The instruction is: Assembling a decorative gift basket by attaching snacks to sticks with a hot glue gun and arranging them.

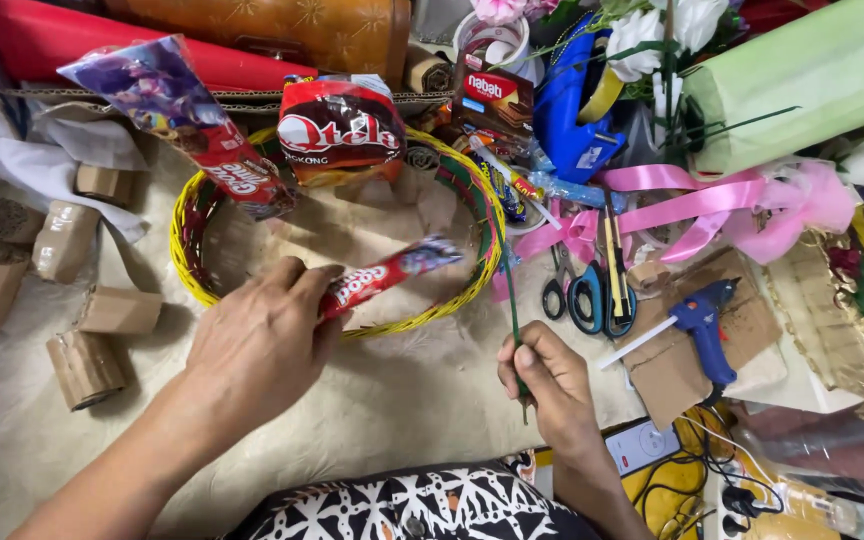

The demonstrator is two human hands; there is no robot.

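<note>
My left hand (257, 340) grips a long red and purple snack packet (387, 272) by its near end, holding it over the front of a round yellow wicker basket (188, 262). My right hand (547, 385) pinches a thin dark green stick (509, 290) that points up toward the basket's right rim. Inside the basket stand a red snack bag (340, 132) and a purple and red biscuit packet (177, 110), both leaning against the back. A wafer box (492, 97) and small wrapped sweets sit at the basket's right edge.
Scissors (574, 290), a yellow cutter (612, 262) and a blue glue gun (704, 325) on cardboard lie to the right. Pink ribbon (692, 205), a green paper roll (802, 80) and white flowers fill the back right. Brown paper-wrapped blocks (87, 365) lie left.
</note>
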